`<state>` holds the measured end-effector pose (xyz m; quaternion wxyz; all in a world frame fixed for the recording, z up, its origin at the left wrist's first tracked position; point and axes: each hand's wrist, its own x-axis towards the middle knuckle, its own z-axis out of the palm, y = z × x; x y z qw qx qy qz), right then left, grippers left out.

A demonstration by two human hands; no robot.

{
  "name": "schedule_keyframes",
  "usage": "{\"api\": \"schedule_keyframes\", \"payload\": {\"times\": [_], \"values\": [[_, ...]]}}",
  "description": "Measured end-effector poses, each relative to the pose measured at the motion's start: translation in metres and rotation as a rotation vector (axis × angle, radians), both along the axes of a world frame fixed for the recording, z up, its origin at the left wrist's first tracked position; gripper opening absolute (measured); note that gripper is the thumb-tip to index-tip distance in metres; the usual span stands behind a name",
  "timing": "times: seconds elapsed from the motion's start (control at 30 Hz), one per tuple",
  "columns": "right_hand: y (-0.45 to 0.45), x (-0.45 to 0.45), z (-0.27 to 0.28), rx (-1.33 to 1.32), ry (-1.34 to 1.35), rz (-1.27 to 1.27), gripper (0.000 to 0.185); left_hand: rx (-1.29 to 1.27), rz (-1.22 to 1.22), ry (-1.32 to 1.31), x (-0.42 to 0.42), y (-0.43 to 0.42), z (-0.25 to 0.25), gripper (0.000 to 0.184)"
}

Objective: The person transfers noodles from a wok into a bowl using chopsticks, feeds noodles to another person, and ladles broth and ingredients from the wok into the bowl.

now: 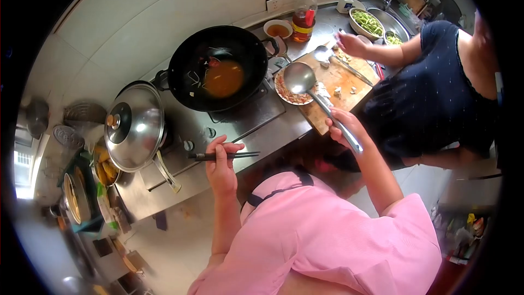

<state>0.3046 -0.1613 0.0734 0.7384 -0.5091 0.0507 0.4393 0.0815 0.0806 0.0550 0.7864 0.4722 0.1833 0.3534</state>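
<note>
My left hand [221, 166] grips a pair of dark chopsticks [243, 155] in front of the stove, their tips pointing right. In my right hand [347, 127] is the handle of a metal ladle [299, 78]. Its bowl hangs over a plate of chopped, reddish-and-white food [285, 94], partly covering it; I cannot tell whether they touch. A black wok [180, 71] sits on the burner behind my hands, with brownish oil or liquid [224, 78] and a few scraps of garlic or onion and red bits in it.
A co-worker [426, 93] in dark clothes stands at the right, one hand [352, 45] over a wooden cutting board [355, 95] holding a second ladle [352, 70]. An oil jug [304, 24] and sauce bowl [278, 28] stand behind. Left is a lidded pan [134, 131]; green beans [367, 23] are near the sink.
</note>
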Motion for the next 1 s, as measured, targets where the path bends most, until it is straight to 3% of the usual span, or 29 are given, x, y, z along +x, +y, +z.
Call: {"api": "schedule_keyframes", "payload": {"times": [0.07,0.17,0.33,0.47,0.67,0.73,0.87,0.97,1.0], "values": [[0.008,0.001,0.014,0.108,0.024,0.129,0.026,-0.006,0.009,0.007,-0.003,0.001,0.002,0.027],[0.044,0.029,0.019,0.046,-0.282,0.459,0.02,0.0,0.046,-0.008,-0.009,0.003,0.0,0.027],[0.159,0.019,0.041,0.041,-0.2,0.231,0.018,0.027,0.112,-0.05,-0.023,0.006,0.004,0.026],[0.202,0.03,-0.004,-0.201,-0.705,0.402,0.029,0.022,0.243,-0.06,-0.043,0.011,0.008,0.027],[0.283,0.07,-0.024,-0.586,-1.114,0.481,0.047,0.004,0.329,-0.029,-0.061,0.015,0.002,0.028],[0.303,0.093,-0.061,-0.756,-1.507,0.448,0.051,0.004,0.34,-0.041,-0.063,0.017,-0.002,0.028],[0.306,0.091,-0.067,-0.807,-1.54,0.503,0.05,0.007,0.376,-0.049,-0.065,0.022,-0.004,0.028],[0.289,0.082,-0.047,-0.678,-1.193,0.8,0.049,0.012,0.375,-0.038,-0.065,0.023,-0.004,0.028],[0.284,0.077,-0.04,-0.647,-1.166,0.79,0.049,0.011,0.374,-0.039,-0.066,0.023,-0.005,0.028]]}}
